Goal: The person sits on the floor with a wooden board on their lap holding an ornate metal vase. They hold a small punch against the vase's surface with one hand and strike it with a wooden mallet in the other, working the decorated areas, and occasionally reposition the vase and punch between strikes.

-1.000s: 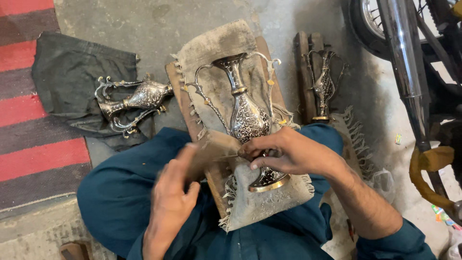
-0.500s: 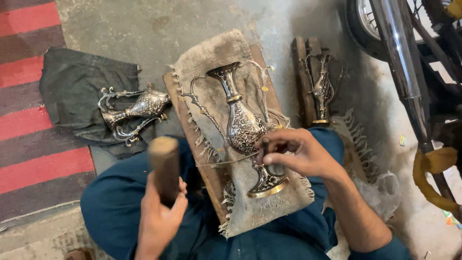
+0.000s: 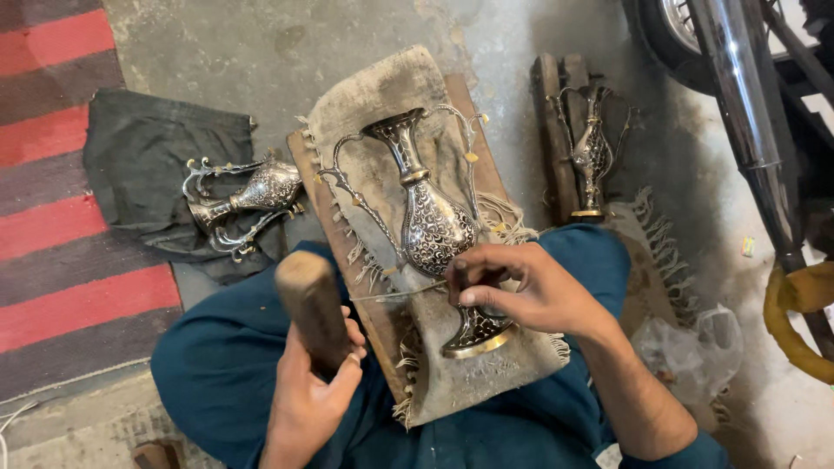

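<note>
With the left hand [image 3: 304,391] clamped on a raised wooden mallet [image 3: 310,308] and right-hand fingers [image 3: 473,280] pinched on a thin chisel [image 3: 395,293] at the vase [image 3: 432,227], lying on the board at 12 o'clock, an off-line blow could likely dent the engraving or hit a finger.

A second silver ewer [image 3: 246,200] lies on a dark cloth [image 3: 148,165] beside a red-striped mat [image 3: 61,217], a third ewer [image 3: 592,152] rests on wooden slats [image 3: 556,130] near a motorcycle exhaust pipe [image 3: 738,95].
</note>
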